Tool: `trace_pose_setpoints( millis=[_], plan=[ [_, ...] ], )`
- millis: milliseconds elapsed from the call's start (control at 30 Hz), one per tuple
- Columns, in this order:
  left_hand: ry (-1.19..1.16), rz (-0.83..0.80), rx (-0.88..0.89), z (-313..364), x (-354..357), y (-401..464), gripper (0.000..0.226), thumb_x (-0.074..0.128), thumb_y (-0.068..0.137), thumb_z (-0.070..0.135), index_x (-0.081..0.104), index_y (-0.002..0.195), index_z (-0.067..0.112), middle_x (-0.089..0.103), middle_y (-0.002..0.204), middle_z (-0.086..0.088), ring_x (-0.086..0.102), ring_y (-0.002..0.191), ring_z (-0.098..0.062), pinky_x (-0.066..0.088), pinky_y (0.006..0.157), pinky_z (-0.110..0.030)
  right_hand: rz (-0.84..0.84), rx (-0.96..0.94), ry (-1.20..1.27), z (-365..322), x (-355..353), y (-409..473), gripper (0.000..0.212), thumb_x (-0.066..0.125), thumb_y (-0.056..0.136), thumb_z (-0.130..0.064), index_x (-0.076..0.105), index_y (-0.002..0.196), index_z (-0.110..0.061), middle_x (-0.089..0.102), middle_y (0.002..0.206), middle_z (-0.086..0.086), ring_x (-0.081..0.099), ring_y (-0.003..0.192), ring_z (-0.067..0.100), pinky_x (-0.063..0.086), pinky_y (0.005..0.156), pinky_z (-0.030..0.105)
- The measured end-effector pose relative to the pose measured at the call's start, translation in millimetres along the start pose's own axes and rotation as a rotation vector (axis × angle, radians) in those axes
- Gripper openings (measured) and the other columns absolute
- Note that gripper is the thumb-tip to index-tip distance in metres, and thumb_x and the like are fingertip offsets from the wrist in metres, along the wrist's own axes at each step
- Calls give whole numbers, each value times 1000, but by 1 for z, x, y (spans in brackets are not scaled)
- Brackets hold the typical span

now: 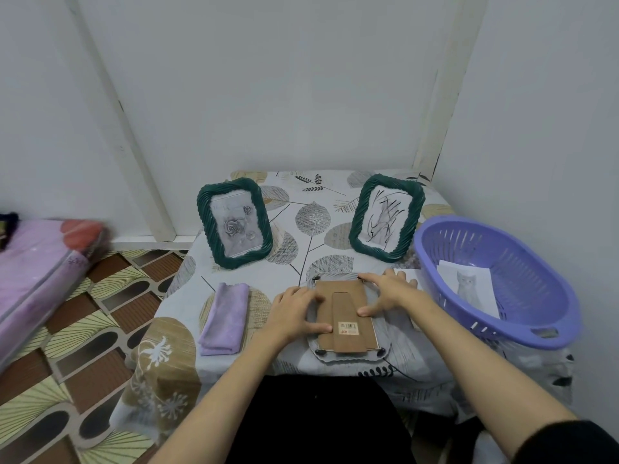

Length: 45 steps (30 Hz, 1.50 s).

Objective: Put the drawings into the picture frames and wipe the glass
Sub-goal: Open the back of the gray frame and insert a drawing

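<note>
Both bare forearms reach in from the near edge of the desk (301,209), which is draped in a leaf-printed cloth. Between them a grey picture frame lies face down, its brown cardboard backing board (346,316) with a folded stand turned upward. Resting on the board's left edge, the left hand (296,313) has its fingers flat and relaxed, gripping nothing. At the far right corner, the right hand (388,289) lies spread, fingertips pressing lightly.

Glass underneath makes this frame fragile and probably slippery on cloth, though it looks light and stiff; I would lift it by the two long outer edges, not by the thin stand.

A folded lilac wiping cloth (224,319) sits just left. Two green rope-edged frames (234,222) stand behind, drawings already inside. To the right, a lilac plastic basket (495,279) holds a cat drawing (469,283).
</note>
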<state>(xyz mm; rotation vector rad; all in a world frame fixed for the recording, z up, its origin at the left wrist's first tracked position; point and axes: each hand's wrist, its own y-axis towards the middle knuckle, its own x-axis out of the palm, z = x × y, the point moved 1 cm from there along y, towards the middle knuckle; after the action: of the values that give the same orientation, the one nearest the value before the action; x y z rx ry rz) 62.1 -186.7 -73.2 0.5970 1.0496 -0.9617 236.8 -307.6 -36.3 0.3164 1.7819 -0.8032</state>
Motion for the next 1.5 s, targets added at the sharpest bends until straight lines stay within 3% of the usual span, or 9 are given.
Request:
trace_pose_setpoints(
  millis=[233,433,500,667,933,1167,1333,1500],
  plan=[
    [17,-7,3,-1,1,1,68,68,71,54,46,129,27,42,139,10,31,132,-14,26,105,-32,36,-14,-4,-1,1,0,81,71,67,-58,31,137,-44,34,136,10,28,127,31,24,103,48],
    [-128,38,-63,0,-6,16,87,75,65,50,35,137,22,36,143,4,29,133,-19,29,110,-38,93,31,117,9,15,-5,99,69,65,-61,10,143,-43,17,152,9,19,137,33,20,108,52],
    [-180,69,-125,-1,-7,22,81,68,73,51,32,139,23,34,146,2,29,134,-20,29,110,-39,103,18,121,10,16,-6,94,68,67,-61,15,143,-44,22,150,9,21,135,32,20,107,51],
    [-50,-32,-187,-2,0,32,65,52,85,53,27,142,34,32,146,2,25,132,-25,22,107,-40,84,-4,66,9,15,-3,85,65,70,-61,20,141,-46,29,143,11,27,129,30,25,103,48],
    [-56,-136,-186,-7,-8,45,68,60,80,54,30,140,38,31,143,4,23,131,-25,22,106,-38,30,-18,-13,8,10,1,84,62,71,-64,18,141,-46,26,145,12,25,130,31,24,105,49],
    [-91,-78,-163,-8,-8,45,53,64,79,50,45,127,37,40,135,4,27,125,-25,25,100,-37,28,-28,-14,9,9,3,83,62,71,-64,20,140,-46,26,143,12,27,128,31,24,104,50],
    [-69,26,-156,-8,-1,35,67,60,80,52,32,139,36,42,140,3,31,127,-26,29,101,-40,42,-26,-1,9,11,2,83,63,71,-64,21,140,-46,27,142,11,28,127,31,25,103,49],
    [-5,30,-130,-9,0,34,59,56,81,56,42,134,34,43,140,5,33,127,-23,32,101,-38,29,-20,6,9,11,-1,82,62,71,-63,21,140,-47,26,143,11,27,128,32,25,104,50]
  ],
)
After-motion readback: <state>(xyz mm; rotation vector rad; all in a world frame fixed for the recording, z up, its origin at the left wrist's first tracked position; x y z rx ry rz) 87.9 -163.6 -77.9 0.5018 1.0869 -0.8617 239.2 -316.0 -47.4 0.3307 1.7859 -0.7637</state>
